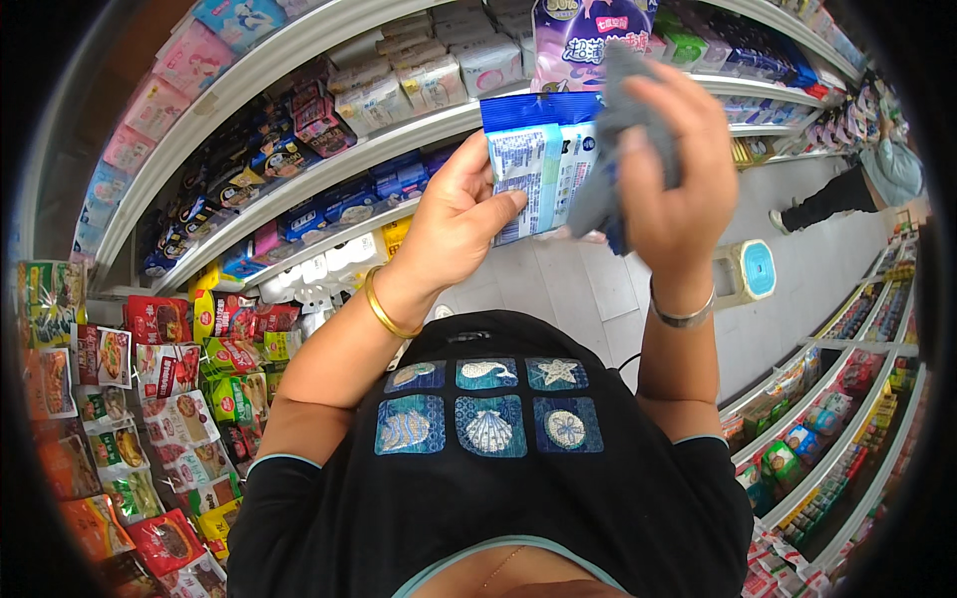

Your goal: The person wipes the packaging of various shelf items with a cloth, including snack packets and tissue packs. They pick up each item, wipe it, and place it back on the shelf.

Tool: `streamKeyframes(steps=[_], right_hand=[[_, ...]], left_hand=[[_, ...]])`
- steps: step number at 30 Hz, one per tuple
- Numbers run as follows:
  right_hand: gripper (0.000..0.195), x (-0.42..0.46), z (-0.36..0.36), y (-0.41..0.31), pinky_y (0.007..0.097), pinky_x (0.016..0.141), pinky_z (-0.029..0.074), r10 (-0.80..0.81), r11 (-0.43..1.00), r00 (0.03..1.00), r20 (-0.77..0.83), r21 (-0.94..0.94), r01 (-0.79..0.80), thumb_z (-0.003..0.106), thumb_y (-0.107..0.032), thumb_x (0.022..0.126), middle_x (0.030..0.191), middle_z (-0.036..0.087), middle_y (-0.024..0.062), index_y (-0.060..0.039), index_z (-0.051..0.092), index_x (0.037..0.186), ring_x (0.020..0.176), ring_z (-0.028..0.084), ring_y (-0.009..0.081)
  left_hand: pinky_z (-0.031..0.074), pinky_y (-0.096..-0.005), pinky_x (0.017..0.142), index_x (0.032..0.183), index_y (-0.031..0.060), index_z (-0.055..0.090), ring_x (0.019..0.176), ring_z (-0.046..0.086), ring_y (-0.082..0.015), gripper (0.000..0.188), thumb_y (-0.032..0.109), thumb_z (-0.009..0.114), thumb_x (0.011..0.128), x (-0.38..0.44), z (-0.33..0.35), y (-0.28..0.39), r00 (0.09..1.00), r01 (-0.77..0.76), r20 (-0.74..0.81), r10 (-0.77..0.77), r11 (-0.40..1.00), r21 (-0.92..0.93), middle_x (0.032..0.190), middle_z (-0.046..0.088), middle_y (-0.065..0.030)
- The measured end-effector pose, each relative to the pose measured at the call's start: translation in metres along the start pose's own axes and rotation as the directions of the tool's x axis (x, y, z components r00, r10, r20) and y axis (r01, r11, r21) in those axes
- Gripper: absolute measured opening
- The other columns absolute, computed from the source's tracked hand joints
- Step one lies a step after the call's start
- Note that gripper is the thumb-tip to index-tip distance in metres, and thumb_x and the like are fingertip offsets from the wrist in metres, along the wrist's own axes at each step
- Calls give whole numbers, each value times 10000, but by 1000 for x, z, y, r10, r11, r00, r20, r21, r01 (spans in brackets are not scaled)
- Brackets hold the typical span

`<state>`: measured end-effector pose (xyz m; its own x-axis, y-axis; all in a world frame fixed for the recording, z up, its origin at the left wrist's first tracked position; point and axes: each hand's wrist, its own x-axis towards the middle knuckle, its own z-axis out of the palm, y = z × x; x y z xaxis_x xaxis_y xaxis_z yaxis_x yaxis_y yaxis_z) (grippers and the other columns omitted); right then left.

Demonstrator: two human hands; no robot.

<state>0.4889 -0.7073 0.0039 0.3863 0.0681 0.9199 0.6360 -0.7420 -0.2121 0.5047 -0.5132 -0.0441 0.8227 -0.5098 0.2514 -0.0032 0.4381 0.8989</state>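
A blue and white plastic packet (pixel 527 168) is held up in front of the shelves by my left hand (pixel 463 205), thumb on its printed face and fingers behind. Its dark blue sealed top edge points away from me. My right hand (pixel 677 164), somewhat blurred, grips a grey cloth (pixel 635 127) that lies over the packet's right side and hides that part. Just beyond the packet, a large purple and pink package (pixel 591 45) stands at the shelf; its lower part is hidden behind the packet.
Curved white shelving (pixel 359 149) full of packaged goods runs across the front. Hanging food pouches (pixel 172 374) fill the left side. A stool with a blue top (pixel 759 269) stands on the tiled floor (pixel 568 288). Another person (pixel 860 183) is at the far right, beyond stocked shelves (pixel 830 418).
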Motion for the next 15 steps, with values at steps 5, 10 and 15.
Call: streamKeyframes(steps=[5,10,15], right_hand=[[386,-3,16,-18,421,937,460,-36,999,969,243,13,34,614,-2,653,1156,659,147,-56,705,1024,1076,586,327],[359,-21,6,26,407,921,466,179,979,983,41,-107,-174,556,14,701,1128,658,165,-10,690,1034,1046,594,344],[373,-18,6,-19,405,915,474,-84,994,985,153,81,72,589,27,676,1181,641,159,-18,692,1032,1037,601,353]], left_hand=[[450,-318,1009,1404,0,407,1188,550,-152,545,-124,476,878,3,3,-3,1000,-24,-15,25,999,33,1282,575,-82],[477,-398,1028,1372,22,415,1195,587,-240,527,-122,509,873,3,2,3,996,-79,-50,76,996,-48,1302,579,-129],[496,-397,1005,1349,17,423,1174,599,-244,507,-137,490,870,12,2,5,996,-22,-92,2,975,-219,1283,586,-137]])
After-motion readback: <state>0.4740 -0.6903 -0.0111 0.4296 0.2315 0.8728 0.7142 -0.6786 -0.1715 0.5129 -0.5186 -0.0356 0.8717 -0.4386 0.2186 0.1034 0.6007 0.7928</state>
